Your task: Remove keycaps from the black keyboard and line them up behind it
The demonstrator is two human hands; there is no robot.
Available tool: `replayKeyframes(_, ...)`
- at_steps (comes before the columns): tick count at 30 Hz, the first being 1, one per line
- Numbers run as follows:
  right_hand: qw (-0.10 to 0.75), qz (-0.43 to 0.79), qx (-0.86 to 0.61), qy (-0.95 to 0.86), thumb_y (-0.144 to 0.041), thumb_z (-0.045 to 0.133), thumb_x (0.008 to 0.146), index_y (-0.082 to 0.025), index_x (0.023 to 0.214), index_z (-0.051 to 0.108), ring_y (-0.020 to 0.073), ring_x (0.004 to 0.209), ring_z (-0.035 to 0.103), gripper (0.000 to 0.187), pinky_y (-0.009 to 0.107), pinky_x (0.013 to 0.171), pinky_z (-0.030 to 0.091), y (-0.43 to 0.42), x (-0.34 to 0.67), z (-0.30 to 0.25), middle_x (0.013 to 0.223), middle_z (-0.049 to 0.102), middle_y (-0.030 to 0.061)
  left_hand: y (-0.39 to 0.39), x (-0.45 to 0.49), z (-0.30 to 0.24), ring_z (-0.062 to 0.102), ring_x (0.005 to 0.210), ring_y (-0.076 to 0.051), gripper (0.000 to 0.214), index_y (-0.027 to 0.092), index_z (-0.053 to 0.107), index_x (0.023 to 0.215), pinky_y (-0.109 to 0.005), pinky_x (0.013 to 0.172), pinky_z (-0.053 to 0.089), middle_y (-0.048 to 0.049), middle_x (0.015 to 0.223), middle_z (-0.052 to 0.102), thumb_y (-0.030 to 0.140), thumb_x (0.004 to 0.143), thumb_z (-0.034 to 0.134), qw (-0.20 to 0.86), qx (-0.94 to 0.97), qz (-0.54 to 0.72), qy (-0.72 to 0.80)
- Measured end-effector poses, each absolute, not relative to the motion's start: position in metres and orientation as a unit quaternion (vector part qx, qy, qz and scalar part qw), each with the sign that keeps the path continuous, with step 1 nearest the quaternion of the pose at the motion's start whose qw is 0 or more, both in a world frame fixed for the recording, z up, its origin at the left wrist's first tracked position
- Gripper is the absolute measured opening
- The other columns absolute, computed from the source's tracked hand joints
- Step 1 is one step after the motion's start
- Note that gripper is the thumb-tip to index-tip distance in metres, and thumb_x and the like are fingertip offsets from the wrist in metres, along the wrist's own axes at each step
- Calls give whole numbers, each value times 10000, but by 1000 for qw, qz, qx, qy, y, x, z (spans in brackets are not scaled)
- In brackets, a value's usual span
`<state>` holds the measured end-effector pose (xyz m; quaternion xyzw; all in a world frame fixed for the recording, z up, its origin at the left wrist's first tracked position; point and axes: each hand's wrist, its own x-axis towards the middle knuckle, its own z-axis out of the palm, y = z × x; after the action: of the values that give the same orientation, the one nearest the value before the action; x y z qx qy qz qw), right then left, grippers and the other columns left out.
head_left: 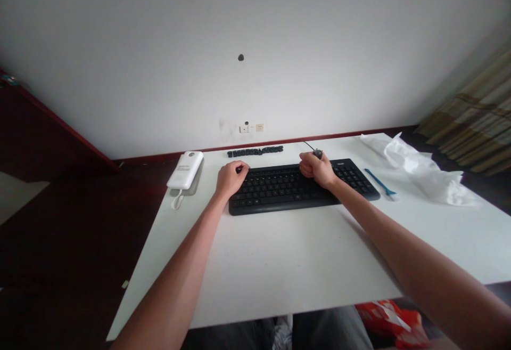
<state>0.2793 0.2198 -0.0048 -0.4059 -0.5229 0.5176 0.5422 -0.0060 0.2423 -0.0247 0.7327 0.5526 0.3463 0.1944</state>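
A black keyboard lies across the white table in front of me. At its top left corner my left hand is closed in a pinch on a small black piece, mostly hidden by the fingers. Above the keyboard's right half my right hand is closed in a fist. A dark, rounded end of a black object sticks out of the top of this fist; its kind is hidden. Behind the keyboard lies a row of loose black keycaps.
A white power bank with a strap lies at the left edge. Right of the keyboard are a blue brush and a crumpled white plastic bag. A thin black cable shows behind my right hand. A red bag is below the front edge.
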Motion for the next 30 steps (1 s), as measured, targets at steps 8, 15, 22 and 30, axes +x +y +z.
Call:
replayKeyframes(8,517,520,-416,-538,-370,621,901,-239,487,330,79,378,231,523,300,425,117,221,282,-6,413,265,-61,243,-4,-23,719,887,-198,195,239,774,849,-285,842,506,-12,926,799,295,929,605,205,698,374,575)
replayKeyframes(15,448,390,-487,-640,-442,589,938,-227,560,328,98,484,279,508,301,482,223,214,280,-1,502,319,-47,242,-7,-20,709,761,-172,276,213,764,755,-261,752,488,-19,781,776,336,927,586,213,679,400,577)
replayKeyframes(22,399,286,-524,-696,-513,523,956,-225,599,344,127,544,348,493,298,553,309,205,276,7,541,367,-30,246,-11,-25,749,808,-181,291,211,747,739,-252,767,515,-22,788,782,350,923,569,263,675,405,557)
replayKeyframes(30,395,201,-498,-745,-484,552,931,-203,595,475,170,600,439,445,299,556,343,199,267,3,568,469,8,245,-19,-21,699,707,-175,327,220,723,759,-266,711,463,-17,709,740,386,962,527,148,664,389,621)
